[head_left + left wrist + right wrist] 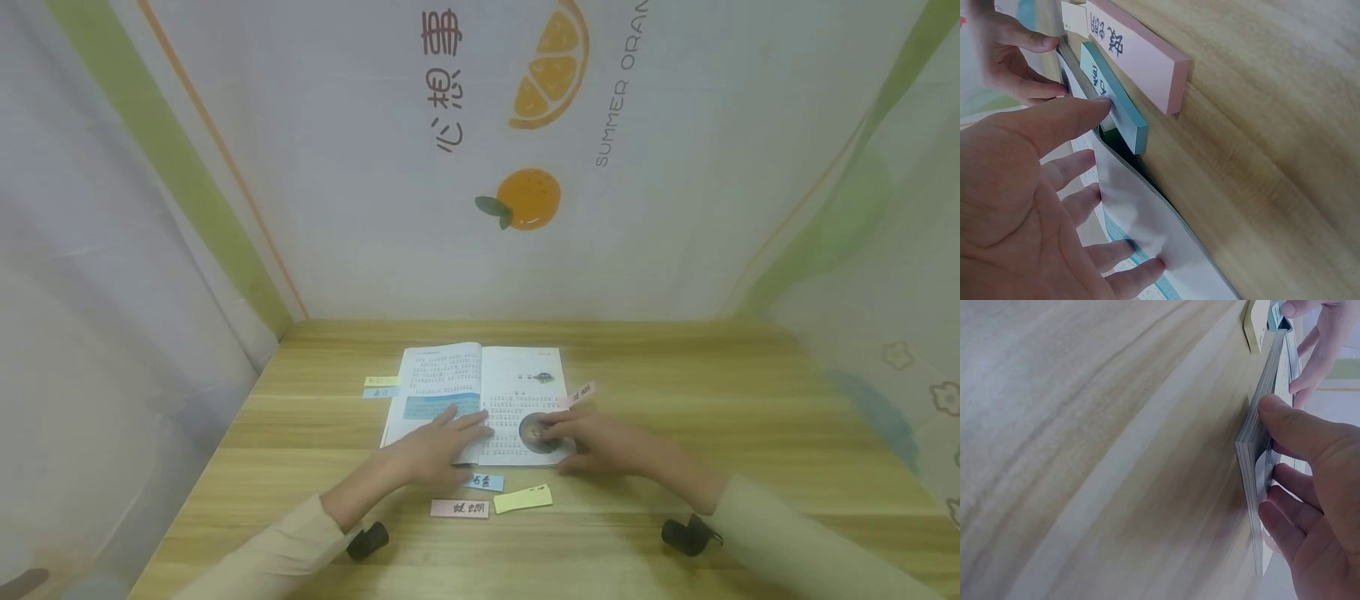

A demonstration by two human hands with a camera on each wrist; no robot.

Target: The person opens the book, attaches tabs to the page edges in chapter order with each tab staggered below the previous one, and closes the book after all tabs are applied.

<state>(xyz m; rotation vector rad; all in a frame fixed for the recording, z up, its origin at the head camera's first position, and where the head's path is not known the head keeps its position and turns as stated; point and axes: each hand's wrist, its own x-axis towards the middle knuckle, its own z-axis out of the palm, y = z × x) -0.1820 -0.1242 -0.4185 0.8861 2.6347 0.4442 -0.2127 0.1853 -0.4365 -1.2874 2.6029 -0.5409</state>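
Note:
An open book [517, 367] with printed text and pictures lies on the table. My left hand [438, 446] rests with spread fingers on its left page near the spine; the thumb touches or hovers over a blue sticky-note pad [1125, 125] by the lower edge. On the right page lie the fingers of my right hand [611, 442], over a round picture. The right thumb is against the book's lower edge [1247, 447]. Below the book are a pink sticky-note pad [460, 509] and a yellow sticky-note pad [522, 499], both handwritten.
Yellow [381, 381] and blue [381, 392] notes stick out from the book's left side, a pink note [582, 392] from its right. The wooden table [675, 367] meets a fruit-printed curtain [375, 250] at the back. Black wrist cameras hang under both sleeves.

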